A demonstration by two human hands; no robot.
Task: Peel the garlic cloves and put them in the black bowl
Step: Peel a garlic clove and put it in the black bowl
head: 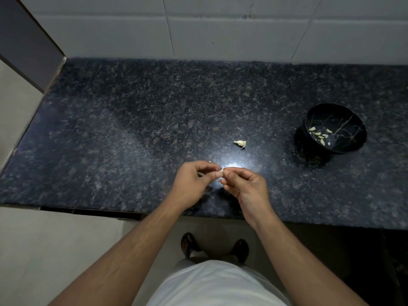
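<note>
Over the front middle of the dark granite counter [132, 120], my left hand [192, 184] and my right hand [247, 186] meet at the fingertips. Both pinch one small pale garlic clove [221, 171] between them, mostly hidden by the fingers. A loose bit of garlic with papery skin [240, 143] lies on the counter just beyond the hands. The black bowl [353, 124] stands at the right, tilted toward me, with several peeled cloves [320, 135] inside.
A white tiled wall [220, 27] runs along the back of the counter. A dark panel [24, 40] closes the left end. The counter's front edge passes just under my wrists, and my feet in sandals [214, 246] show on the floor below.
</note>
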